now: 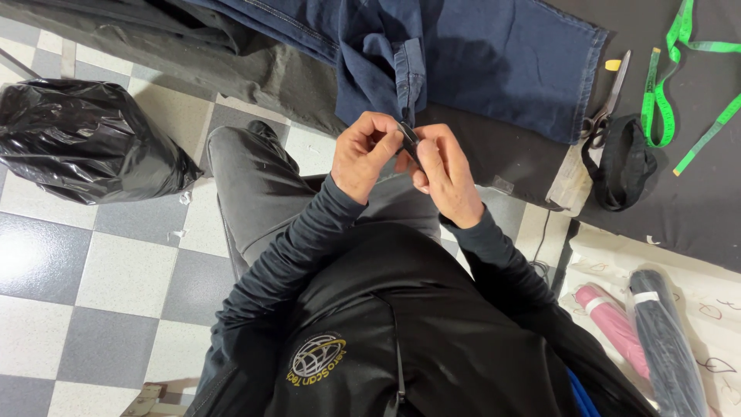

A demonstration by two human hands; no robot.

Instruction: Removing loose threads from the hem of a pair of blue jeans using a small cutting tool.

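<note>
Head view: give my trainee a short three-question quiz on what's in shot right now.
1. True or false: the left hand and right hand both pinch a small black piece at the edge of the blue denim.
2. What lies right of the scissors? A) green tape measure B) black bag
3. What colour is the rolled item at lower right, beside the dark roll?

Key: 1 true; 2 A; 3 pink.

Bare cloth (pixel 494 154) lies open right of the hands (pixel 407 158); scissors (pixel 606 104) block farther right.
</note>
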